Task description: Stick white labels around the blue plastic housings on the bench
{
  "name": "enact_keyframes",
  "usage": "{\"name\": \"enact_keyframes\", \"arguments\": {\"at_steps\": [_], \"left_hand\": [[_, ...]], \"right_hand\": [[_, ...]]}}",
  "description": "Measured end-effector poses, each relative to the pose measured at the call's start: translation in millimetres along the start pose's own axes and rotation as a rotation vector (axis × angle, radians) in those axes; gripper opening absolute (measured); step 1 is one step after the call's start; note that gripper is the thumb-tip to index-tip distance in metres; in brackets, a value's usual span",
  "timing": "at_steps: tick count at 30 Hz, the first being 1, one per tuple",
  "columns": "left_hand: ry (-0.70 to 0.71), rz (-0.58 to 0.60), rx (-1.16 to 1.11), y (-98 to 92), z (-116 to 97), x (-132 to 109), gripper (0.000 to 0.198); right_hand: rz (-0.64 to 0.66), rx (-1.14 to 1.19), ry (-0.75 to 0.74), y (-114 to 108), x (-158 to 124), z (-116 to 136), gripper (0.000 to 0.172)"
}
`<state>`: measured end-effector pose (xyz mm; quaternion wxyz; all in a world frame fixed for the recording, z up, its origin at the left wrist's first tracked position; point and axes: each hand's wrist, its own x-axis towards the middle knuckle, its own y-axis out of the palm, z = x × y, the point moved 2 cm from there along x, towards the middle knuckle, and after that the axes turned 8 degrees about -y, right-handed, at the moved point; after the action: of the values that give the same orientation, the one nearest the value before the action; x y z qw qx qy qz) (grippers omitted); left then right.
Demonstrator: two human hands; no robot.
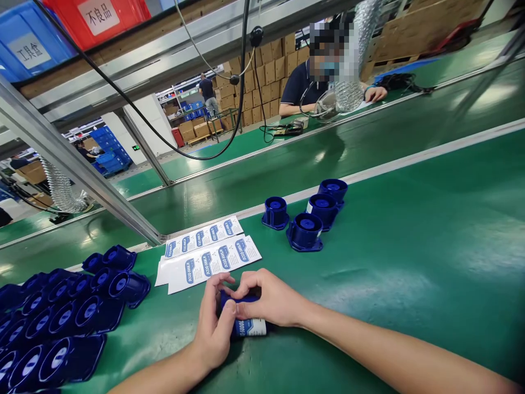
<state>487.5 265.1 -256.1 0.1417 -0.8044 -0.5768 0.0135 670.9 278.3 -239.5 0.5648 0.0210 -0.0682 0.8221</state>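
Observation:
Between my hands, close to the near side of the green table, is a dark blue round plastic housing. A white and blue printed label lies along its side. My left hand grips the housing from the left, its thumb on top. My right hand is closed at the housing's upper right, thumb and fingers pressing near the label. The fingers hide much of the part. Sheets of printed labels lie just beyond my left hand.
Several similar blue housings crowd the left; a few more stand ahead to the right. A metal post rises at left, and a black cable hangs overhead. Across the belt sits a person beside a foil duct.

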Motion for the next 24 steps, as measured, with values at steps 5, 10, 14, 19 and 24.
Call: {"name": "enact_keyframes", "arguments": {"at_steps": [5, 10, 14, 19, 24], "left_hand": [[-0.022, 0.013, -0.012, -0.5, 1.1, -2.3, 0.041], [0.012, 0.032, -0.089, -1.9, 3.6, 0.4, 0.046], [0.100, 0.063, -0.201, -5.1, -0.2, 6.8, 0.057], [0.112, -0.044, -0.300, -11.1, 3.2, 13.5, 0.064], [0.011, 0.064, -0.466, -11.7, 27.0, 16.4, 0.082]], "right_hand": [[0.090, 0.038, 0.046, -13.1, -7.4, -4.3, 0.037], [0.215, 0.092, 0.137, -37.6, -10.8, -10.5, 0.069], [0.396, 0.376, 0.163, -33.7, -9.1, -8.9, 0.081], [0.283, 0.526, 0.272, -11.9, -7.3, -10.1, 0.061], [0.131, 0.862, 0.209, -11.7, -5.1, -16.1, 0.062]]}}
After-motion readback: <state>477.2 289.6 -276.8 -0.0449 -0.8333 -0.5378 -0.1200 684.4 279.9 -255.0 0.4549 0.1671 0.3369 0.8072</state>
